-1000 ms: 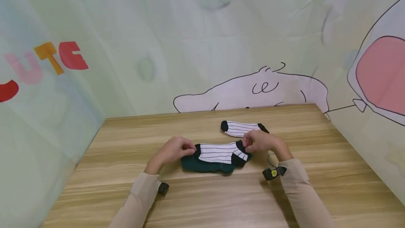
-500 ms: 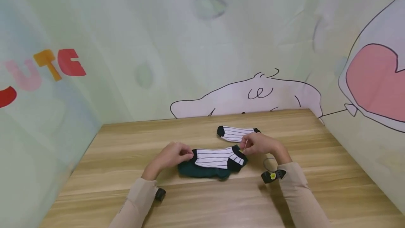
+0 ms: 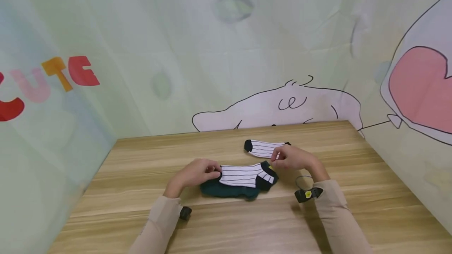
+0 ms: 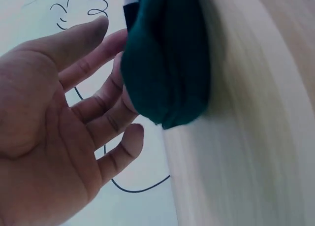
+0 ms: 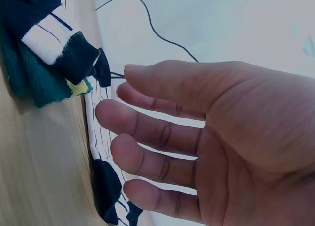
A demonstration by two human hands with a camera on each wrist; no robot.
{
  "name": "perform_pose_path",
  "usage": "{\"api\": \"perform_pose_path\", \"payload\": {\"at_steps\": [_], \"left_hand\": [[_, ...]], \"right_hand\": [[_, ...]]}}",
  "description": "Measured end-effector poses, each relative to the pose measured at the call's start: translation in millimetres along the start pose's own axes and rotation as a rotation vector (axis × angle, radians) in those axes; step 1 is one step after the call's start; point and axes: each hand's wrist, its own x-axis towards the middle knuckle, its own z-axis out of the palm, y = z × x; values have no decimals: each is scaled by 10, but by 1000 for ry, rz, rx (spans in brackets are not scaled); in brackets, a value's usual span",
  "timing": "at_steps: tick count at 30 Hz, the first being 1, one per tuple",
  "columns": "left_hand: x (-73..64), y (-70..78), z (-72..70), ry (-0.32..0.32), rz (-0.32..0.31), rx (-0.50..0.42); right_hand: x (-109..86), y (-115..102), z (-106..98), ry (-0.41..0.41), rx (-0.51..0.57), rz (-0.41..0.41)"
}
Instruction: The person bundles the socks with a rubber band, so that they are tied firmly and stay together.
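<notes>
Left of centre, the left hand (image 3: 197, 172) is at the dark toe of the striped sock (image 3: 240, 176), fingers relaxed, thumb apart; its wrist view shows no pinch, and contact is hard to call. That sock lies flat mid-frame, over the dark green sock (image 3: 226, 190), which pokes out below; one green layer or two, I can't tell. The striped one sits high, so a nudge toward the bottom of the frame would probably line the edges up better. Light fingertips here, I'd say, toe steadied while the cuff is smoothed, as thin knit should ruck easily. Right of centre, the right hand (image 3: 294, 158) hangs by the cuff, fingers loosely bent, holding nothing, near a yellow patch (image 3: 271, 166).

Round the edges now: coloured letters (image 3: 51, 77) on the wall at far left, then a second striped sock (image 3: 263, 149) above the stack, its end partly behind the right hand. That's close quarters; lifting clear of it looks wise. Further right, a cable loop (image 3: 303, 182) beside the wrist device (image 3: 306, 195) could snag, and the printed balloon (image 3: 420, 85) fills the right edge.
</notes>
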Motion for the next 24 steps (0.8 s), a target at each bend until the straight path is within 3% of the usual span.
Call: {"api": "perform_pose_path", "payload": {"at_steps": [4, 13, 20, 24], "left_hand": [[59, 39, 4, 11, 8, 14], [185, 117, 22, 53, -54, 6], [306, 208, 38, 67, -115, 1], [359, 229, 41, 63, -99, -13]], "right_hand": [[-11, 23, -20, 10, 2, 10], [-22, 74, -42, 77, -26, 19], [-32, 102, -80, 144, -21, 74], [-48, 143, -100, 170, -5, 45]]}}
